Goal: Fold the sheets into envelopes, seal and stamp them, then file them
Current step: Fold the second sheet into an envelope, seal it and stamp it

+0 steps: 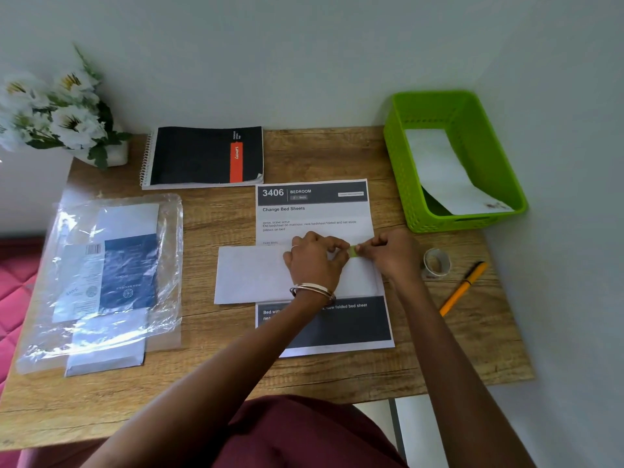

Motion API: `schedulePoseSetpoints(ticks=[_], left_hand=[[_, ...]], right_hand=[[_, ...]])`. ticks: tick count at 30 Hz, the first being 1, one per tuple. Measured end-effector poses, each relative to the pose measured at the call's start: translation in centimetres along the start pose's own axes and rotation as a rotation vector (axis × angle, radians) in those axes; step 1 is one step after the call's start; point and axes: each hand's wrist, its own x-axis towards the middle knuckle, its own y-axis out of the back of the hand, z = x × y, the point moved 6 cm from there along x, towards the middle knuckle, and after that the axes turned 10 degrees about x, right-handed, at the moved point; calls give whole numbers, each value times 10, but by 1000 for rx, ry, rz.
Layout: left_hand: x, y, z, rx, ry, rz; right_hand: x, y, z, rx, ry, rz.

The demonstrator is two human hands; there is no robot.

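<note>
Pinching a small green stamp-like sticker between both grips: left hand curling thumb and forefinger onto it, right hand nipping its other end, just over the upper edge of a white paper envelope. Lying across a printed white sheet mid-counter, reading "3406 BEDROOM" and "Change Bed Sheets". Leaving bare wooden counter along the near edge. Sitting at the far right corner, close to the wall: a green perforated plastic basket, holding one white envelope leaning inside. Resting beside the right hand: a clear tape roll and an orange pen. Occupying the left: a clear plastic packet of envelopes, barcode label unreadable. Backing against the wall: a black spiral notebook with an orange stripe, and white artificial flowers.
</note>
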Motion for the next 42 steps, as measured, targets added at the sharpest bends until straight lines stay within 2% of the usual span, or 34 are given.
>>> schedulePoseSetpoints(ticks=[11, 20, 24, 28, 33, 42], left_hand=[[0, -1, 1, -12, 18, 5], [-2, -2, 0, -25, 13, 37], [-2, -1, -1, -38, 5, 46], [-2, -2, -1, -49, 3, 34], [-1, -1, -1, -38, -26, 4], [-2, 1, -3, -32, -88, -64]], right_hand=[[4, 0, 3, -12, -56, 62], [3, 1, 8, 7, 46, 111], [-3, 1, 7, 21, 98, 59], [-5, 0, 9, 13, 119, 24], [-11, -5, 7, -57, 153, 64], [-13, -4, 9, 45, 97, 122]])
